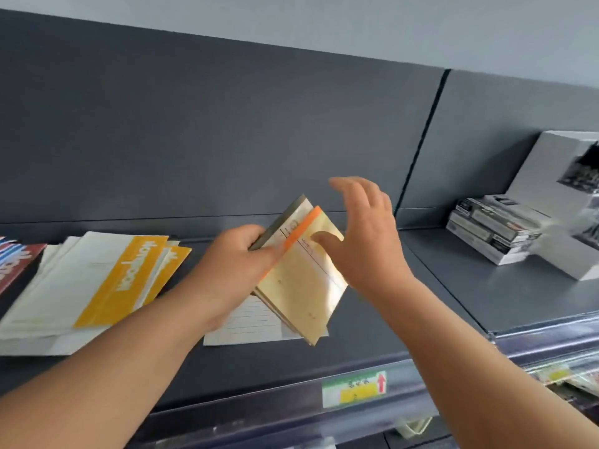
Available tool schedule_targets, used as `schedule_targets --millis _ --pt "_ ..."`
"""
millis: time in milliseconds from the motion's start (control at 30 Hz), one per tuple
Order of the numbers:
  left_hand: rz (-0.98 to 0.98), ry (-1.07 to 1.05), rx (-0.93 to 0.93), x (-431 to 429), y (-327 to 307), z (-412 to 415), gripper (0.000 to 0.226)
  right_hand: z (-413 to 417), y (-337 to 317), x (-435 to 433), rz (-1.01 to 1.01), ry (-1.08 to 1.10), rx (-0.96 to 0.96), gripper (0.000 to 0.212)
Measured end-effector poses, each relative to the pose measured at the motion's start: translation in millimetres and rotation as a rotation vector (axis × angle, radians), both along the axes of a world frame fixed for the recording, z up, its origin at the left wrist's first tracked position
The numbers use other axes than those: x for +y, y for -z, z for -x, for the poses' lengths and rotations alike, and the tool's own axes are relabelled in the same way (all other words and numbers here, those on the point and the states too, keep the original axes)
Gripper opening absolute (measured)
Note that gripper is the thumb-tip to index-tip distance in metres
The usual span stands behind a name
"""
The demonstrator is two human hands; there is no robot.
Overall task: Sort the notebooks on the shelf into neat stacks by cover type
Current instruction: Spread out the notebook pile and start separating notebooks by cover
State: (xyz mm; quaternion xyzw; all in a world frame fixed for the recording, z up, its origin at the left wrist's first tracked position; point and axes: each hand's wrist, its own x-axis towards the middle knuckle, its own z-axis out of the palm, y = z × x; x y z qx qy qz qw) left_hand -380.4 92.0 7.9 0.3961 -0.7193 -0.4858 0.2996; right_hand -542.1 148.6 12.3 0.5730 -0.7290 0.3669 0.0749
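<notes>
Two hands at mid-frame, above the shelf (453,286) edge with its price label (355,387). Lined notebook (246,325) lies flat at centre, under the hands. Left hand (233,264) clenches a tilted bundle of cream notebooks (304,286), held off the shelf. Right hand (366,241) is spread and holds nothing; thumb at the top cover, contact unclear. Left of frame: yellow-banded notebooks (107,280) loosely fanned, not squared. Boxes (496,231) far right. Judgement: sorting is at an early stage, no neat stack yet.

A: What place is this?
B: A shop: a grey display shelf (356,346) with a clear price rail (275,400) on its front edge, a price label (355,388) bearing a red arrow, notebooks (107,280) and boxed goods (492,234) laid out.
</notes>
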Motion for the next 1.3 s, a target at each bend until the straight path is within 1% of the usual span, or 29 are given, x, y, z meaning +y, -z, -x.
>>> schedule_targets --millis 67,100,133,200,233,267,300,367,433,500,567,667,700,767,800,833,900,1000,1200,1300 --pt "-0.076 -0.049 0.091 8 8 29 0.015 25 12 16 -0.001 0.108 -0.436 0.078" --pt "-0.136 -0.073 0.156 11 12 44 0.013 37 17 23 -0.026 0.136 -0.672 0.079" --pt "-0.217 -0.097 0.223 14 16 60 0.011 48 24 30 -0.048 0.136 -0.891 0.074" --pt "-0.382 -0.126 0.340 22 23 89 0.009 70 37 38 -0.069 0.089 -1.259 0.046" --pt "-0.444 -0.132 0.364 27 28 103 0.009 79 43 41 -0.068 0.068 -1.372 0.034" --pt "-0.477 -0.129 0.357 30 34 116 0.010 87 48 43 -0.066 0.060 -1.412 0.025" --pt "-0.488 -0.118 0.325 34 40 127 0.011 96 54 43 -0.055 0.071 -1.407 0.023" --pt "-0.474 -0.074 0.230 39 47 142 0.015 113 61 44 -0.042 0.100 -1.356 0.027" --pt "-0.332 -0.019 0.055 36 52 151 0.024 131 65 46 -0.076 0.143 -1.280 0.029" --pt "-0.129 0.027 -0.131 30 56 155 0.023 149 67 46 -0.119 0.174 -1.207 0.028" --pt "-0.032 0.082 -0.266 22 61 158 0.037 164 70 43 -0.150 0.197 -1.120 0.022" --pt "0.127 0.158 -0.487 13 70 161 0.056 179 77 38 -0.243 0.262 -0.868 0.023" --pt "0.205 0.184 -0.569 10 74 162 0.060 183 80 37 -0.283 0.294 -0.783 0.027" --pt "0.361 0.232 -0.732 6 82 163 0.069 191 86 35 -0.360 0.353 -0.633 0.051" --pt "0.425 0.245 -0.802 3 86 164 0.072 193 88 34 -0.404 0.372 -0.567 0.060" --pt "0.466 0.259 -0.859 1 91 165 0.074 195 90 34 -0.445 0.380 -0.502 0.062" --pt "0.488 0.289 -0.924 -2 99 165 0.076 195 93 34 -0.503 0.380 -0.403 0.055" --pt "0.525 0.302 -0.942 -4 106 163 0.078 185 94 32 -0.506 0.358 -0.250 0.047" --pt "0.673 0.240 -0.913 -15 94 141 0.078 138 84 17 -0.494 0.203 0.075 0.049" --pt "0.696 0.161 -0.925 -23 85 115 0.077 114 81 2 -0.528 0.107 0.153 0.054"
